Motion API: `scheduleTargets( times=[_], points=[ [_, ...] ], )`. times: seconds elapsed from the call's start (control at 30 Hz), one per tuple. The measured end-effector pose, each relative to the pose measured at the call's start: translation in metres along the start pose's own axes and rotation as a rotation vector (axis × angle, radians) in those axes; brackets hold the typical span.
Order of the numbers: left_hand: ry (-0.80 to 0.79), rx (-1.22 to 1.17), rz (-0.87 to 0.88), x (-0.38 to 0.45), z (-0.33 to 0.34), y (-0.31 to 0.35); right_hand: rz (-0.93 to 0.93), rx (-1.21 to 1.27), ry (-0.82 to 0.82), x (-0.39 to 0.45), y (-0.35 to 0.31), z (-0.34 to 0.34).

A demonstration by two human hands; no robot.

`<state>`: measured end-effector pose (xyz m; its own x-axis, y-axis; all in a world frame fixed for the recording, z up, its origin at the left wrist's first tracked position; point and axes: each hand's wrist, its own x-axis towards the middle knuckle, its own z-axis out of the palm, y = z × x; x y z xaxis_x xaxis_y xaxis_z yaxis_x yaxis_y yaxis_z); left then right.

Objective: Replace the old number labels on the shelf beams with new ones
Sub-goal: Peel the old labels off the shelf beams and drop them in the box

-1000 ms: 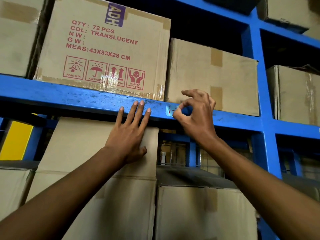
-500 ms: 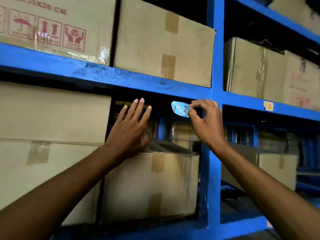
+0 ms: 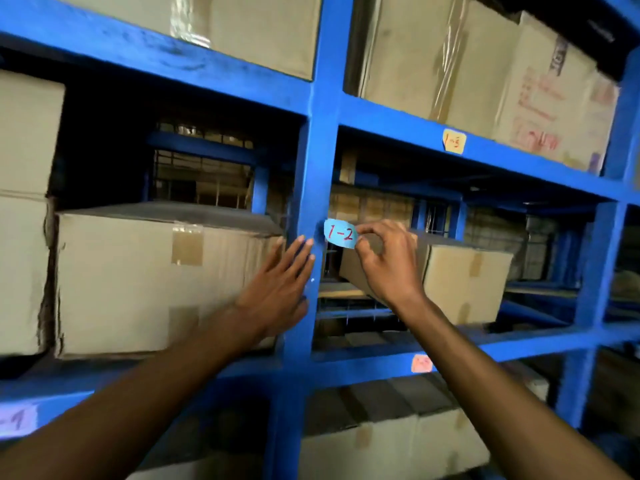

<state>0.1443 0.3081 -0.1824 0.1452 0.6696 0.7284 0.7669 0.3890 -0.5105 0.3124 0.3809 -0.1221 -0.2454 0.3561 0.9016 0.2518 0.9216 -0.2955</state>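
My right hand [image 3: 384, 261] pinches a light blue label [image 3: 340, 233] marked "1-2" in red, held in the air just right of the blue upright post [image 3: 311, 161]. My left hand [image 3: 277, 289] is flat with straight fingers, its fingertips at the post's left edge. A yellow label [image 3: 454, 141] sticks on the upper shelf beam [image 3: 519, 161] to the right. An orange label [image 3: 421, 363] sits on the lower beam [image 3: 363, 368]. A pale label [image 3: 17, 420] ending in "1" is on the beam at far left.
Cardboard boxes fill the blue rack: a large one [image 3: 156, 278] left of the post, a tilted one [image 3: 460, 282] behind my right hand, more above and below. Wire mesh shows at the back of the bays.
The label has come off the upper beam in my right hand. Both hands have dropped below that beam and shifted right to the upright post, and the view has turned right and down.
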Motion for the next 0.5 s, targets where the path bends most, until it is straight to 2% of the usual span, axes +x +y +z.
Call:
scheduleTargets(
  times=[0.13,0.33,0.5],
  points=[
    [-0.128,0.087,0.008,-0.036,0.028,0.033,0.099,0.089,-0.053,-0.038,0.035,0.008],
    [-0.358,0.071,0.002,-0.105,0.045,0.085,0.424,0.341,-0.115,-0.126,0.068,0.040],
    [-0.614,0.044,0.060,-0.167,0.064,0.134,0.591,0.371,-0.258,-0.216,0.084,0.062]
  ],
)
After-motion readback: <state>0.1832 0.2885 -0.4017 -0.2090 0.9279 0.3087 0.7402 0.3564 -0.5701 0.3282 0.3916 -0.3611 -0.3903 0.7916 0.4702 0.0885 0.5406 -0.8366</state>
